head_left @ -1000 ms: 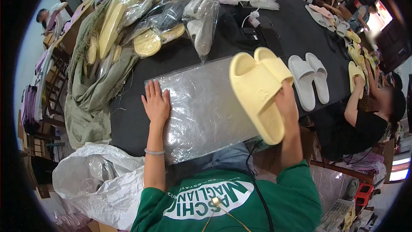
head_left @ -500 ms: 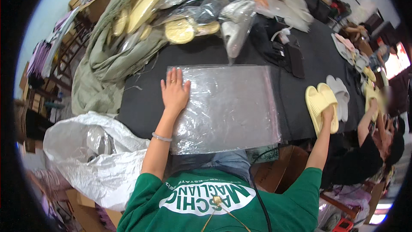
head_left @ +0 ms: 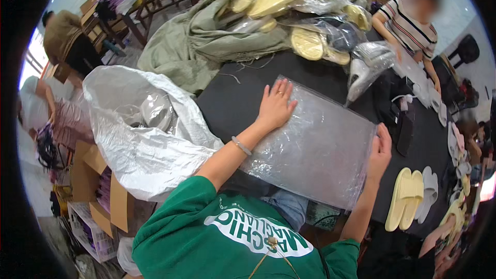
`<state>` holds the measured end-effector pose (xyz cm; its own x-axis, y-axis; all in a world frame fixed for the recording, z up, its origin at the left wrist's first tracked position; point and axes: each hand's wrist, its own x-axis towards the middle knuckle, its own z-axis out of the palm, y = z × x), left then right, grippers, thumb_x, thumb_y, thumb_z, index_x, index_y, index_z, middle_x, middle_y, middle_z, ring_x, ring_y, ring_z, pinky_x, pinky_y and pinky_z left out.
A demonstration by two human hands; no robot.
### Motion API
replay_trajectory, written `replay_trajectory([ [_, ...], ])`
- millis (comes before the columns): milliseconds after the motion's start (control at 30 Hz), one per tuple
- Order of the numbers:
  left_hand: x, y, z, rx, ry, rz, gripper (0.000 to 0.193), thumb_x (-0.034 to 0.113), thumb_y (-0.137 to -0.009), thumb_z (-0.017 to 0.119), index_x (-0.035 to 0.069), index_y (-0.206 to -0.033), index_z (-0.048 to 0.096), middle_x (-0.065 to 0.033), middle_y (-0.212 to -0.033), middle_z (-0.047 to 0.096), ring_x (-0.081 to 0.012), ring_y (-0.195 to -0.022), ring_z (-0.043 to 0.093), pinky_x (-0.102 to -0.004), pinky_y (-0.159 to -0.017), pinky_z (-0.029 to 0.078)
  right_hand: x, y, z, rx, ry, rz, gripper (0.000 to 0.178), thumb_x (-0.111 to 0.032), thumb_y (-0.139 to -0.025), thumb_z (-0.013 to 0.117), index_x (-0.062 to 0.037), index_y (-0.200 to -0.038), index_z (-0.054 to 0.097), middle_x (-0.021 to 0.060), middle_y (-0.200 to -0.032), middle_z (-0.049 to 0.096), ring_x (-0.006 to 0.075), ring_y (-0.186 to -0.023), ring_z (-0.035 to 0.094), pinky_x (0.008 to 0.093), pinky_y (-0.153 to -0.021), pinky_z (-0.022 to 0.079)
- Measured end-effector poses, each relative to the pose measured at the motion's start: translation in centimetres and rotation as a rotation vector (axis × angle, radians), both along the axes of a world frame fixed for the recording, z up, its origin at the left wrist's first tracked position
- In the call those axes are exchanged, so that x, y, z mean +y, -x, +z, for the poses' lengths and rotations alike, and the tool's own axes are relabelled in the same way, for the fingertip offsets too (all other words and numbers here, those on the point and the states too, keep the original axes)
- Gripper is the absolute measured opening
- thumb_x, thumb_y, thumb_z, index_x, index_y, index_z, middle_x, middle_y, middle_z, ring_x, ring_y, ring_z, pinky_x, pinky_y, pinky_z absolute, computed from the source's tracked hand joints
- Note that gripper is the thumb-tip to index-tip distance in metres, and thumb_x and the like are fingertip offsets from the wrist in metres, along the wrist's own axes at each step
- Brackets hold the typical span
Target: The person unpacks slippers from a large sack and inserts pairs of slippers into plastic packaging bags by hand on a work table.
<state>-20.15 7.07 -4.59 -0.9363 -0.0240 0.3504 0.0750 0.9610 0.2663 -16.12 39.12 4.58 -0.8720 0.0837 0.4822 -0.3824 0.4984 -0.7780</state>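
A flat stack of clear plastic bags (head_left: 320, 147) lies on the black tabletop in front of me. My left hand (head_left: 276, 106) rests palm down on its far left corner, fingers spread. At the right edge of the stack, my right hand (head_left: 381, 152) has its fingers bent together over the bag's rim; the thumb is mostly hidden. A pair of pale yellow slippers (head_left: 405, 199) stands to the right of that hand. Beside them is a pair of light grey slippers (head_left: 428, 194).
A white woven sack (head_left: 150, 160) with bagged slippers inside is at my left. Behind it bunches a green cloth (head_left: 191, 46); bagged yellow slippers (head_left: 279, 0) heap at the back. A striped-shirted person (head_left: 411, 26) sits across, and black items (head_left: 405, 134) lie right of the stack.
My right hand has left the yellow slippers and come to the right edge of the bags. My left hand stays on the stack. The view has swung left.
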Motion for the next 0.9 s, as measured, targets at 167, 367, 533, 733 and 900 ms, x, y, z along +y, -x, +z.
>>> replay_trajectory([
  [167,-0.1,-0.2,-0.3,0.037,0.011,-0.031,0.058,0.042,-0.094,0.041,0.007,-0.14,0.039,-0.0129,-0.148,0.033,-0.0265,-0.137,0.029,-0.0518,-0.11,0.021,-5.2,3.0,-2.1,-0.006,-0.134,0.028,0.028,-0.005,-0.09,0.051,-0.0013,-0.118,0.057,0.0124,-0.122,0.057,0.0237,-0.115,0.054,0.0329,-0.097,0.041],
  [367,-0.4,-0.3,-0.4,-0.007,0.016,-0.015,0.06,0.043,-0.094,0.041,0.007,-0.141,0.037,-0.0131,-0.149,0.032,-0.0275,-0.138,0.029,-0.0524,-0.11,0.021,-3.5,5.3,-8.8,-0.055,-0.193,0.09,0.018,-0.005,-0.09,0.052,-0.001,-0.103,0.064,0.0104,-0.107,0.062,0.0217,-0.1,0.059,0.0298,-0.085,0.047],
  [533,-0.1,-0.1,0.1,0.004,0.033,-0.025,0.059,0.041,-0.093,0.044,0.006,-0.14,0.038,-0.0142,-0.147,0.035,-0.0293,-0.138,0.029,-0.0516,-0.111,0.02,-1.5,6.4,-10.9,-0.185,0.184,0.012,0.018,-0.005,-0.09,0.052,-0.0025,-0.102,0.066,0.0071,-0.101,0.064,0.0147,-0.083,0.06,0.026,-0.073,0.048],
  [733,5.7,1.6,4.9,0.277,-0.029,-0.242,0.061,0.028,-0.085,0.064,-0.002,-0.133,0.042,-0.0199,-0.138,0.042,-0.0332,-0.133,0.035,-0.0452,-0.109,0.028,-1.3,6.6,-11.5,-0.202,0.308,-0.019,0.019,-0.006,-0.091,0.053,-0.0032,-0.104,0.066,0.0044,-0.094,0.066,0.0104,-0.068,0.057,0.0238,-0.062,0.047],
  [900,13.2,8.0,7.8,0.24,-0.483,-0.387,0.077,0.042,-0.079,0.069,-0.005,-0.132,0.04,-0.0254,-0.134,0.044,-0.0396,-0.124,0.044,-0.0418,-0.102,0.038,-1.5,6.6,-11.3,-0.2,0.22,-0.018,0.018,-0.007,-0.09,0.053,-0.0023,-0.102,0.066,0.0079,-0.094,0.066,0.015,-0.075,0.062,0.0271,-0.067,0.049],
])
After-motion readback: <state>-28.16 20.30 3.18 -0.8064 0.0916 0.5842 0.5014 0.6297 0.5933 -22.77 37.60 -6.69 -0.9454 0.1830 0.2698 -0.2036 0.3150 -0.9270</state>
